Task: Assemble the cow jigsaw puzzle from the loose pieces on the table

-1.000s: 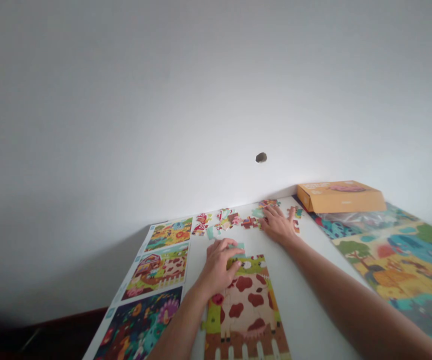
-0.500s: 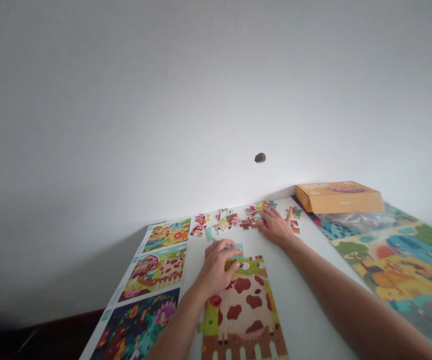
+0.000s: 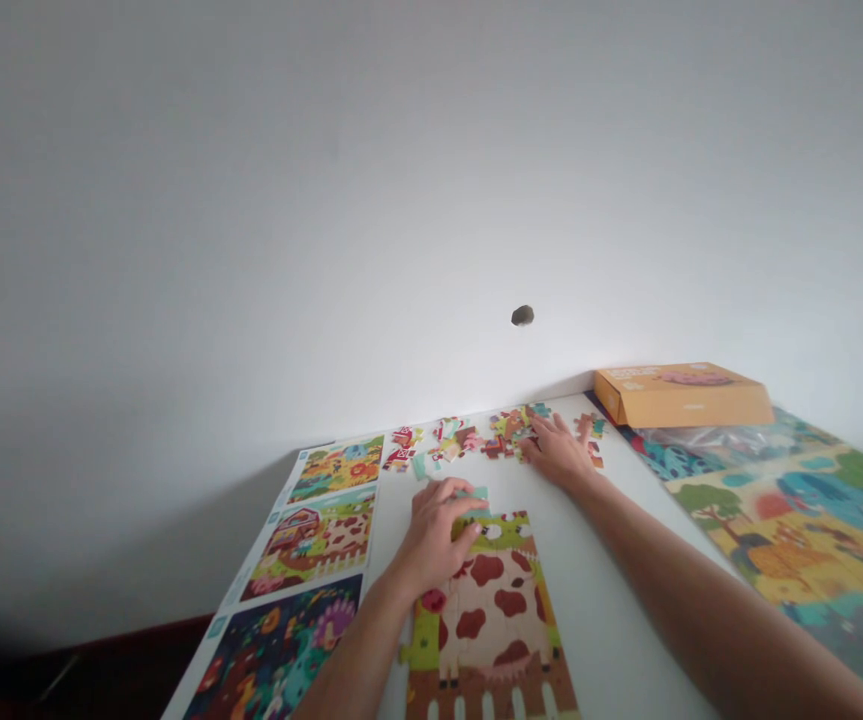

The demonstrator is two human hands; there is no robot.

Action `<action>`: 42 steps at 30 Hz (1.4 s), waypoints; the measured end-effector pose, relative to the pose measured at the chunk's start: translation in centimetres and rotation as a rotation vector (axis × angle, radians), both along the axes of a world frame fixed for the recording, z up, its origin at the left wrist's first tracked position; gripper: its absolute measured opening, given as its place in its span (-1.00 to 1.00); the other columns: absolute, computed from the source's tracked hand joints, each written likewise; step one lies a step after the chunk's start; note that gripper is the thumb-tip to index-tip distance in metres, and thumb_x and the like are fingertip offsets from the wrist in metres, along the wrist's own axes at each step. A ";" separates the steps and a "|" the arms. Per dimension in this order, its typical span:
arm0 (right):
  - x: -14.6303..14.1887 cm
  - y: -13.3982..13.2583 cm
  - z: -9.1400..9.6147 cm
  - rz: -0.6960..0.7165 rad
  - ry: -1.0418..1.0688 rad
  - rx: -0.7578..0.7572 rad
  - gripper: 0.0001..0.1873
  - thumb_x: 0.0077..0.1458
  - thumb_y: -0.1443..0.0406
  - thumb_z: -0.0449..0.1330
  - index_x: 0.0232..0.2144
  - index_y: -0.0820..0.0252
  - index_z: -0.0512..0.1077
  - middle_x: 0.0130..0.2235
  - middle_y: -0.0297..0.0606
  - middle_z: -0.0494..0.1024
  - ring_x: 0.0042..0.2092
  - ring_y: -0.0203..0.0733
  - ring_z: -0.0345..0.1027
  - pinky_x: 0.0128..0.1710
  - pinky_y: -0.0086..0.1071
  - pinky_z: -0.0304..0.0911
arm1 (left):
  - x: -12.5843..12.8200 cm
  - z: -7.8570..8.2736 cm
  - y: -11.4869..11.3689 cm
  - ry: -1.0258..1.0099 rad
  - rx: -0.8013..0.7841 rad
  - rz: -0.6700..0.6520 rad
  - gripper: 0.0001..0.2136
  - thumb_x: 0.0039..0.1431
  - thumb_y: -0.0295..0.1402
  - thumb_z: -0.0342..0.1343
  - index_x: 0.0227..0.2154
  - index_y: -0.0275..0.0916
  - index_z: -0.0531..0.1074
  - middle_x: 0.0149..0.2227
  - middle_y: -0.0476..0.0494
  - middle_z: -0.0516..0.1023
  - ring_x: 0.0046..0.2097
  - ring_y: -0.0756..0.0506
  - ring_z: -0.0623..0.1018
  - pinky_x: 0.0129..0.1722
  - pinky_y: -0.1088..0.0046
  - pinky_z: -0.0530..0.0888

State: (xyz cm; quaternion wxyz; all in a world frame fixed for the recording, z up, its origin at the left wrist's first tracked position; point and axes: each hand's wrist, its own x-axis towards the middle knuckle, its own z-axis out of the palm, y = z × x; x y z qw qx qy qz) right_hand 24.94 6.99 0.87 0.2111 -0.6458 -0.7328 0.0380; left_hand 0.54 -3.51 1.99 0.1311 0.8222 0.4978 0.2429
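A partly built cow puzzle (image 3: 495, 610) lies on the white table (image 3: 611, 610) in front of me. My left hand (image 3: 438, 535) rests on its top left corner, fingers curled over a teal piece (image 3: 478, 495) at the puzzle's upper edge. Farther back, my right hand (image 3: 560, 450) lies flat with fingers spread on a scatter of loose puzzle pieces (image 3: 468, 438) near the wall.
A sheet of reference pictures (image 3: 311, 545) lies along the table's left edge. An orange box (image 3: 682, 395) stands at the back right, next to a large colourful printed mat (image 3: 798, 520). A white wall rises right behind the table.
My right hand has shifted slightly among the loose pieces, nudging some of them leftward. My left hand has stayed at the puzzle's top corner.
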 end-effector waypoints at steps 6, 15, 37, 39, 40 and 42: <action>0.2 0.1 -0.1 -0.056 0.015 0.052 -0.63 0.17 0.24 0.05 0.03 0.04 0.40 0.09 -0.13 0.47 0.21 0.06 0.12 0.27 0.27 -0.44 | 0.1 0.0 -0.1 0.002 0.008 0.004 -0.68 0.13 -0.42 0.17 -0.07 0.02 0.57 0.01 -0.11 0.46 0.04 -0.21 0.43 0.14 0.10 0.30; 0.5 0.0 0.0 -0.087 0.019 0.051 -0.73 0.20 0.27 0.02 -0.14 0.00 0.48 0.06 -0.19 0.48 0.17 0.07 0.15 0.23 0.32 -0.35 | 0.0 -0.1 -0.1 -0.009 0.021 0.000 -0.68 0.12 -0.41 0.18 -0.06 0.03 0.57 0.01 -0.11 0.47 0.03 -0.21 0.44 0.14 0.12 0.31; 1.2 0.6 -0.6 -0.173 0.029 0.109 -0.60 0.23 0.24 0.09 0.11 0.03 0.39 0.00 -0.09 0.46 0.08 0.06 0.22 0.20 0.05 -0.21 | 0.0 -0.2 -0.1 -0.013 0.033 -0.001 -0.68 0.11 -0.41 0.17 -0.08 0.01 0.57 0.00 -0.13 0.47 0.04 -0.21 0.44 0.14 0.12 0.32; 1.3 0.7 -0.5 -0.146 0.080 0.161 -0.61 0.24 0.26 0.07 0.10 0.06 0.40 -0.05 -0.12 0.48 0.05 0.01 0.25 0.16 -0.07 -0.12 | 0.0 -0.2 -0.1 -0.007 0.041 0.003 -0.69 0.12 -0.41 0.17 -0.08 0.02 0.57 0.00 -0.12 0.47 0.04 -0.21 0.44 0.14 0.12 0.32; 1.3 0.7 -0.3 -0.114 0.101 0.186 -0.63 0.25 0.28 0.06 0.08 0.07 0.41 -0.07 -0.13 0.50 0.03 -0.02 0.27 0.13 -0.11 -0.08 | 0.0 -0.2 -0.1 -0.001 0.043 0.003 -0.69 0.12 -0.41 0.17 -0.08 0.02 0.57 0.00 -0.12 0.47 0.04 -0.21 0.44 0.14 0.12 0.32; 0.8 0.4 0.2 -0.026 0.118 0.218 -0.66 0.26 0.30 0.03 0.02 0.06 0.46 -0.12 -0.17 0.53 -0.01 -0.07 0.30 0.12 -0.15 -0.07 | 0.0 -0.3 -0.1 0.012 0.048 0.002 -0.69 0.13 -0.40 0.17 -0.07 0.02 0.57 0.00 -0.12 0.47 0.04 -0.20 0.44 0.14 0.13 0.33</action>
